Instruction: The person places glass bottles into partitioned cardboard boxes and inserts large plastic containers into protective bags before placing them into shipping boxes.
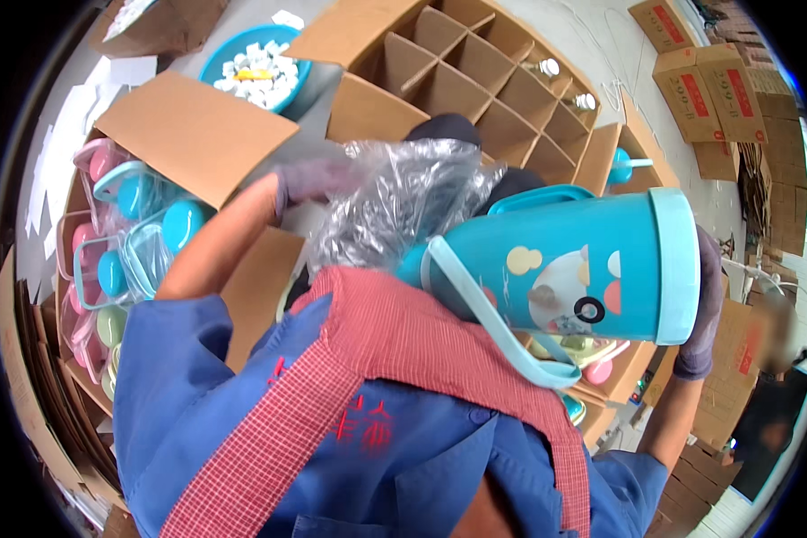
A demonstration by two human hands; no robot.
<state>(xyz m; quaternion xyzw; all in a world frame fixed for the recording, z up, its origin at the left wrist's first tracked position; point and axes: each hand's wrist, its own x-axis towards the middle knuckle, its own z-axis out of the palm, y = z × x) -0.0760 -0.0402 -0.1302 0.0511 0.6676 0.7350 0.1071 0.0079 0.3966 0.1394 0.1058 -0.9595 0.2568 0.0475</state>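
A teal vacuum jug with a printed cartoon face lies on its side before my chest. Its domed end points left, and a pale carrying handle hangs from it. My right hand, in a grey-purple glove, cups the jug's pale wide end, with most fingers hidden behind it. Crumpled clear plastic bag film spreads left of the jug, over my lap. My left hand, gloved too, reaches to the bag's left side. Its fingertips are blurred and partly lost in the film, so their grip is unclear.
A divided carton stands ahead, with silver-topped items in two cells. On the left, another carton holds several bagged pink, teal and green jugs. A blue basin contains small white pieces. Stacked cartons rise at far right.
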